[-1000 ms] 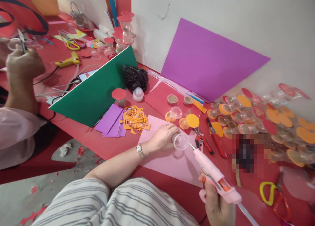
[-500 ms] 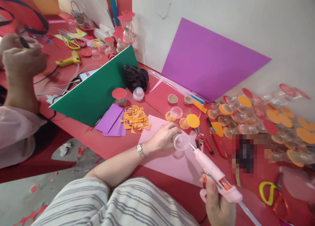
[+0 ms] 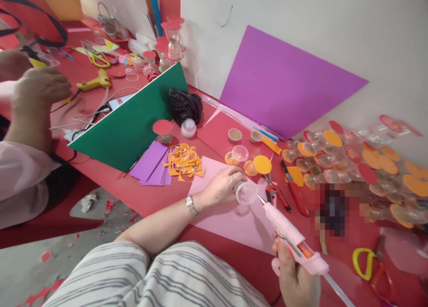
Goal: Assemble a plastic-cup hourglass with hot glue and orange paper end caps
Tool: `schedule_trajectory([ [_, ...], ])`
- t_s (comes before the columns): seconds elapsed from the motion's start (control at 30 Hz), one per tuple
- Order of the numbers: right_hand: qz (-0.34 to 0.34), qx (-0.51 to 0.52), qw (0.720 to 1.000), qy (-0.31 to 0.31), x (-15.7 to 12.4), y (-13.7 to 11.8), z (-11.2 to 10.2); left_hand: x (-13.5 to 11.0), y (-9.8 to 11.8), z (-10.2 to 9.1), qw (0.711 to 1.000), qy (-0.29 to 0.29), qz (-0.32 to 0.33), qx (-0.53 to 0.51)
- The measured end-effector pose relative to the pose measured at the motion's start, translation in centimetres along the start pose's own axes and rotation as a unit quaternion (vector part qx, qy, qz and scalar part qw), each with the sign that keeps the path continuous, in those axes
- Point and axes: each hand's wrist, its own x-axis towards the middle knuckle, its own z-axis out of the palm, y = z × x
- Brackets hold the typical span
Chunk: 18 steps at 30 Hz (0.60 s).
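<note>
My left hand (image 3: 224, 187) is closed on a small clear plastic cup (image 3: 246, 193), held over a pink sheet of paper (image 3: 227, 222). Wrapped around the handle of a pink hot glue gun (image 3: 290, 235) is my right hand (image 3: 296, 271); the gun's metal nozzle is at the cup's right rim, and a clear glue stick (image 3: 338, 290) sticks out of its back. Just beyond the cup lie a clear lid (image 3: 240, 153) and orange discs (image 3: 262, 164). Red-handled pliers (image 3: 279, 197) rest to the right of the cup.
Joined plastic cups with orange and red discs (image 3: 364, 164) crowd the right side. Scissors (image 3: 364, 262) lie at lower right. Orange paper scraps (image 3: 185, 159) and purple cards (image 3: 150, 164) sit left, before a green board (image 3: 133, 124). A co-worker's hands (image 3: 40, 86) are at far left.
My hands, the cup and the glue gun stay almost still. At far left, the co-worker's hands have moved apart and shifted slightly, with a dark and yellow tool showing between them.
</note>
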Motion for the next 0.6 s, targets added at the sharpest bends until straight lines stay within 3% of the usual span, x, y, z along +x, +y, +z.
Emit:
schedule_trajectory([
  [0.6, -0.017, 0.010, 1.000, 0.005, 0.37, -0.82, -0.04, -0.04, 0.54, 0.02, 0.999, -0.033, -0.003, 0.003],
])
